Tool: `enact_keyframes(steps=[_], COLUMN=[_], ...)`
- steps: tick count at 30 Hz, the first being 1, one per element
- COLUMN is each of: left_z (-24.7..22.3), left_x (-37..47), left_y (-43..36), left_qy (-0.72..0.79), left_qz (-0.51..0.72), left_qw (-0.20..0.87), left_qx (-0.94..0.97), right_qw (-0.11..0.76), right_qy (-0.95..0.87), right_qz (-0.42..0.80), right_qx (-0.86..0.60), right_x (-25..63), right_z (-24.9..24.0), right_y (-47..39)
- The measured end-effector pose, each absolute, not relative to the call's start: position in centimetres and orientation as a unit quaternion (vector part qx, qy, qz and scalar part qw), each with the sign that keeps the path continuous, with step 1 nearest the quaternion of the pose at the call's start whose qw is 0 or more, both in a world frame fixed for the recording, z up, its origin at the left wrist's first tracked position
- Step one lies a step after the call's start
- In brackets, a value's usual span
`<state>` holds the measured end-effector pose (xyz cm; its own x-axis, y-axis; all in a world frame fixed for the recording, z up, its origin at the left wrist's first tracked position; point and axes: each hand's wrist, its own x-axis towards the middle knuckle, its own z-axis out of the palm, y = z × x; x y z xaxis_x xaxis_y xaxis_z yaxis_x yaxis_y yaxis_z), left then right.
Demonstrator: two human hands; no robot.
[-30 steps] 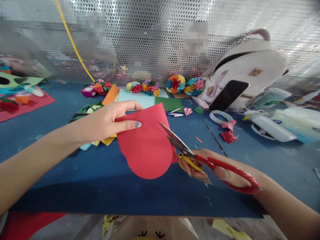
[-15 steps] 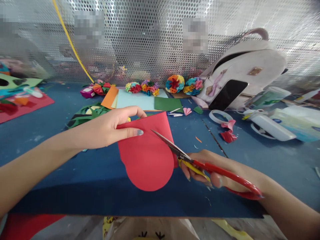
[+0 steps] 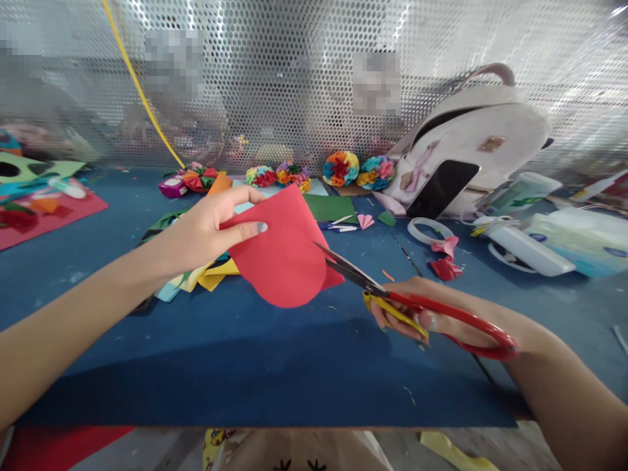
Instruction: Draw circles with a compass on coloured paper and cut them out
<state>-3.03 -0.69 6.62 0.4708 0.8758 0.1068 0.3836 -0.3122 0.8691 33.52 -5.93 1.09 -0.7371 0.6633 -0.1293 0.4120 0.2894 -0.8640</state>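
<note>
Between the thumb and fingers of my left hand (image 3: pixel 210 229) is a sheet of red paper (image 3: pixel 284 255), held up above the blue table (image 3: pixel 275 366). Its lower edge is cut to a round curve, and a pointed corner sticks out on the right. My right hand (image 3: pixel 417 307) is wrapped around the handles of a pair of scissors (image 3: pixel 366 280), one handle red and the other yellow. The dark blades point up and left, their tips at the right part of the paper. Whether they are biting into it I cannot tell.
Behind the paper lie green and yellow paper strips (image 3: pixel 216 271) and a green sheet (image 3: pixel 328 208). Ruffled paper flowers (image 3: pixel 341 169) line the metal mesh wall. A pale backpack (image 3: pixel 485 124) with a black phone (image 3: pixel 444 190) leaning on it stands at right, near a tape roll (image 3: pixel 430 229).
My left hand has lifted the red paper up and to the left, tilting it. The scissors have shifted slightly right and up in my right hand. Yellow strips behind the paper now show.
</note>
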Motion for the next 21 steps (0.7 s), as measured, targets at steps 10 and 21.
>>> enact_keyframes(steps=[10, 21], left_z=[6.5, 8.7], left_x=[-3.0, 4.4], left_y=[-0.9, -4.0], left_qy=[0.442, 0.361], left_qz=[0.372, 0.127], left_qw=[0.398, 0.333], left_qx=[0.712, 0.862], right_qw=[0.398, 0.436], right_qy=[-0.697, -0.668], right_qz=[0.508, 0.486], right_qx=[-0.312, -0.358], right_x=[32.1, 30.2], right_z=[-0.6, -0.7], right_y=[-4.4, -5.2])
